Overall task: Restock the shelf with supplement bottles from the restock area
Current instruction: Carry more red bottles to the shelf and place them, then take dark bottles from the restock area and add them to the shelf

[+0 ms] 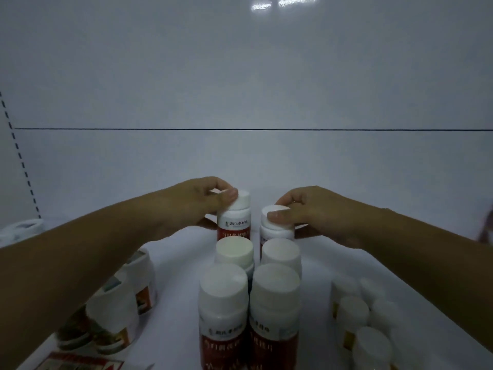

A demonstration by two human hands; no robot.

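Two columns of white-capped supplement bottles with red labels stand on the white shelf, running away from me. My left hand grips the cap of the rear left bottle, which rides higher than its neighbours. My right hand holds the cap of the rear right bottle, thumb on its front edge. In front of them stand two middle bottles and two near bottles.
Wider white jars with orange labels sit at the left under my left forearm. Several small white-capped bottles cluster at the right. A red box corner shows at the bottom left. The white back panel closes the shelf behind.
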